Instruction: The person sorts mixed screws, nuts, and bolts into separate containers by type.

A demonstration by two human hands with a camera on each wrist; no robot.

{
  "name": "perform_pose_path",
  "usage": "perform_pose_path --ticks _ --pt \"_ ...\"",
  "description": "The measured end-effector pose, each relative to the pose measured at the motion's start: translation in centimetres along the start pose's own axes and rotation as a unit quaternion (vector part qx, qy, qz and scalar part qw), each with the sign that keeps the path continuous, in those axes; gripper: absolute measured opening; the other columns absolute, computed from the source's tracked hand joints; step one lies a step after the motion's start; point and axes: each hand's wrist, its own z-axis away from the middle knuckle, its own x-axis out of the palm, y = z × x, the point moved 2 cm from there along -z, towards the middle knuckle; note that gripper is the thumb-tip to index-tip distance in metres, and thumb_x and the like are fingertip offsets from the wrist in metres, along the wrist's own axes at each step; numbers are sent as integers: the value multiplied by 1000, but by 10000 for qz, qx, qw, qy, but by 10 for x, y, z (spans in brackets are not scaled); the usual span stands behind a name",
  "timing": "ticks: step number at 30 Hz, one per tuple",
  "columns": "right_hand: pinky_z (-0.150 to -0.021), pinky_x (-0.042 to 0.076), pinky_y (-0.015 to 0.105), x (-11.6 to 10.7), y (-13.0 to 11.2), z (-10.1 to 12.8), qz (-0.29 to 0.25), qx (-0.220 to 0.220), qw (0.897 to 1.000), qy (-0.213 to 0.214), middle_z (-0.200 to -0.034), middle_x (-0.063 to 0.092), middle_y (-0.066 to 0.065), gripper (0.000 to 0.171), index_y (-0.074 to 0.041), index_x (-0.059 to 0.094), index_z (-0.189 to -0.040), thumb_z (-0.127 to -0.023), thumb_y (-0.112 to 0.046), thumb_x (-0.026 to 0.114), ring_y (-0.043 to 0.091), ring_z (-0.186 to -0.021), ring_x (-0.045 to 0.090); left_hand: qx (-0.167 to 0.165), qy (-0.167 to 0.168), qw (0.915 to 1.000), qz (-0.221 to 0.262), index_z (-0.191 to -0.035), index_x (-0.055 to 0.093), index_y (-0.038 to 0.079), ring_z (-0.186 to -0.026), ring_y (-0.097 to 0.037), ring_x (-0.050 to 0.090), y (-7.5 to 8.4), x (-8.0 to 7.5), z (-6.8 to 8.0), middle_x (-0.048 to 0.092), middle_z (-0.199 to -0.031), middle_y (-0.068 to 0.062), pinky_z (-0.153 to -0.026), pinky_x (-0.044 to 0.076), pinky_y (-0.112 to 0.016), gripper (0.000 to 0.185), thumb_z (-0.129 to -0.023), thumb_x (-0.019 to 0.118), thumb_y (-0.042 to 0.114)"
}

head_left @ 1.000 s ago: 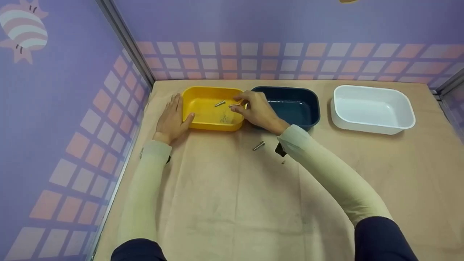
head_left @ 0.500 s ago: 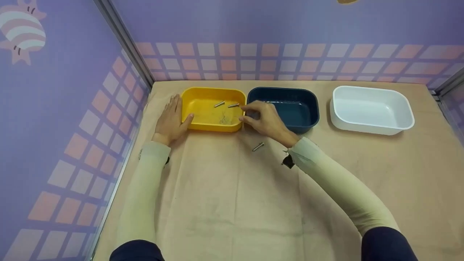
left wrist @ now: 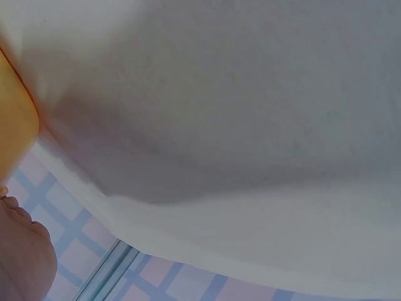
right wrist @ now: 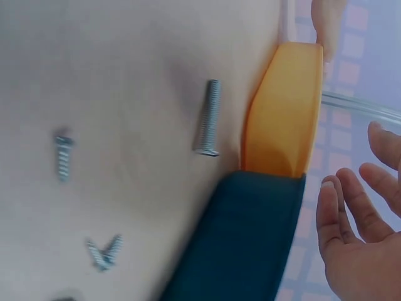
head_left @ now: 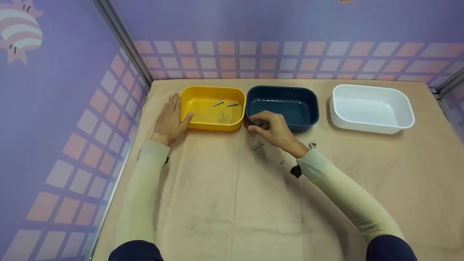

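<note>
My left hand [head_left: 168, 119] rests against the left side of the yellow container [head_left: 214, 127], fingers straight and thumb over its near rim. Inside that container lie two metal bolts, one bolt [head_left: 218, 103] left of the other bolt [head_left: 233, 104]. My right hand [head_left: 272, 128] hovers by the near left corner of the dark blue container [head_left: 290, 108]. In the right wrist view its fingers [right wrist: 363, 216] are loosely bent and hold nothing. On the cloth below this hand lies a long bolt [right wrist: 210, 118]. A small screw [right wrist: 64, 155] and a pair of small screws [right wrist: 104, 252] lie further off.
A white container [head_left: 371, 108] stands at the back right. Near the right wrist a metal nut [head_left: 313, 145] lies on the beige cloth [head_left: 203, 188]. Patterned purple panels [head_left: 232, 21] border the back and left. Fine dark marks show inside the yellow container.
My right hand has let go of a bolt in the yellow container, then moved right and toward me. That bolt now lies beside the other one. My left hand keeps its place.
</note>
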Motion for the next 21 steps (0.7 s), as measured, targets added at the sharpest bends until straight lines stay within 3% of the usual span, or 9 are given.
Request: perform_pose_path --ticks 11,21 --pt "-92 63 54 6 14 17 -299 83 9995 -79 -120 75 21 30 -4 78 -123 -95 -13 82 31 -103 74 104 85 9999 12 -168 11 -8 -167 -40 8 -1 1 0 9 -178 -25 -136 10 -55 85 -112 38 51" --pt "-83 64 40 11 27 28 -107 254 9994 -197 -115 78 17 35 0 76 -126 -94 -14 84 27 -94 75 44 30 10000 39 -168 9 -7 -167 -39 7 -1 1 -1 7 -179 -24 -136 8 -54 86 -112 38 52"
